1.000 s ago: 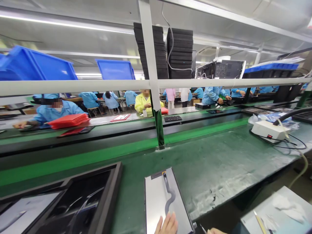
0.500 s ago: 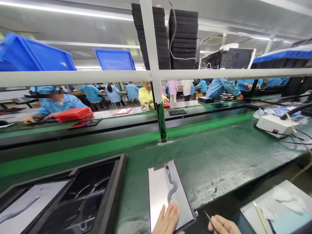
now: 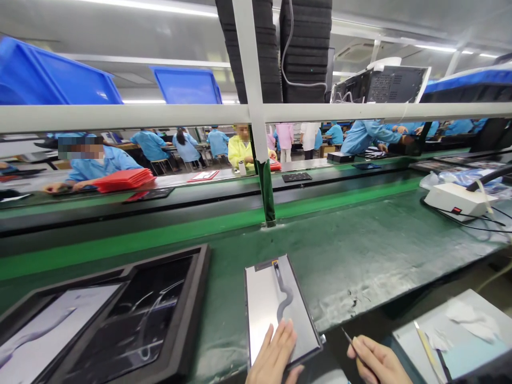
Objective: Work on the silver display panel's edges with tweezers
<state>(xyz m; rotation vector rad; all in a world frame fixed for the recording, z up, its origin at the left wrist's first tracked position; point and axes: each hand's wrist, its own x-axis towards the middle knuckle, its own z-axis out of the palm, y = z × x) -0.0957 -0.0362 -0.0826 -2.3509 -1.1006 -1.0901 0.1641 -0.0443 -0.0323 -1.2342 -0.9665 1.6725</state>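
Note:
A display panel (image 3: 261, 298) with a silvery back lies on the green bench, its lower end at the front edge. A grey flex cable (image 3: 286, 295) runs down it in a wavy line. My left hand (image 3: 276, 352) rests flat on the panel's lower part, fingers stretched out over the cable's lower end. To the right of the panel, my right hand (image 3: 376, 358) is closed round a thin pointed metal tool (image 3: 347, 336), whose tip points up and left, apart from the panel. The tool's other end is hidden by the hand.
At left stands a black foam tray (image 3: 196, 298) with panels in it. A pale box top (image 3: 452, 341) at lower right carries white wipes and a yellow-handled tool. A white device (image 3: 456, 201) with cables sits farther back. A post (image 3: 266, 186) rises mid-bench; co-workers sit beyond.
The camera view has tilted down slightly, so the shelf sits higher. My right hand shows a little more and has shifted slightly right with the tool. My left hand stays flat on the panel.

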